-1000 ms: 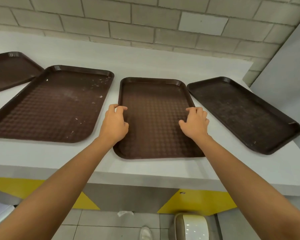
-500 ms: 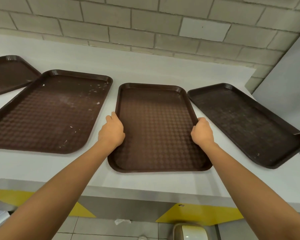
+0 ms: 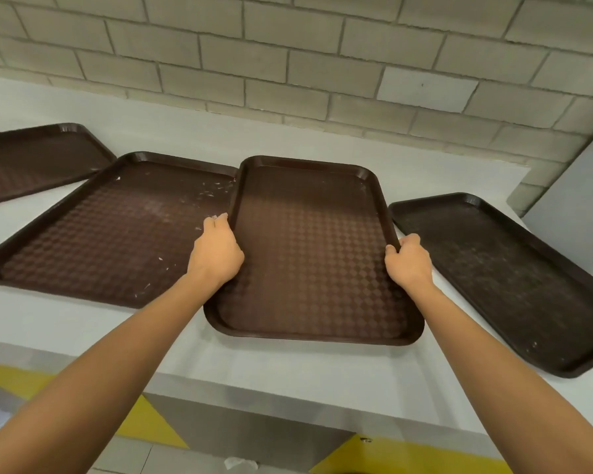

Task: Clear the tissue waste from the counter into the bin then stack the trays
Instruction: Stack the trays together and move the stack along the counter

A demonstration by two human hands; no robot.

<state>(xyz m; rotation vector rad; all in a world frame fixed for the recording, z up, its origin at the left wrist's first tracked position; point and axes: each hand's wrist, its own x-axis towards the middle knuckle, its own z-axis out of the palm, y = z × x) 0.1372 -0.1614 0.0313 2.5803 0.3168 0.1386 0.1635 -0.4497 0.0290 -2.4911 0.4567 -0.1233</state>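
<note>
Brickwork in pale grey makes up the wall (image 3: 288, 46) behind a white counter (image 3: 288, 364), which carries four dark brown trays with a checkered texture. The person wearing the camera stands at the counter's near edge, both bare arms stretched forward.

The speckled tray (image 3: 100, 234), the broadest in view, lies left of centre at an angle, with white crumbs scattered across its bed, thickest toward the far right corner. The right tray (image 3: 504, 278) lies flat and well apart from it, slanting toward the counter's near right end, its surface dusty and scuffed.

Between them is the middle tray (image 3: 312, 254), held by its two long sides. Its far left side lies over the speckled tray's right rim; whether its near end is clear of the counter cannot be told. The far-left tray (image 3: 31, 159) is cut off by the frame, and its corner lies just beside the speckled tray's far rim.

The left hand (image 3: 216, 254) grips the middle tray's left rim with fingers curled round the edge. The right hand (image 3: 408, 261) grips the opposite rim, thumb on top and fingers wrapped beneath.

Yellow panels (image 3: 151, 425) show on the counter's grey front. Below, a crumpled white tissue scrap (image 3: 240, 462) lies on the tiled floor (image 3: 134, 456).
</note>
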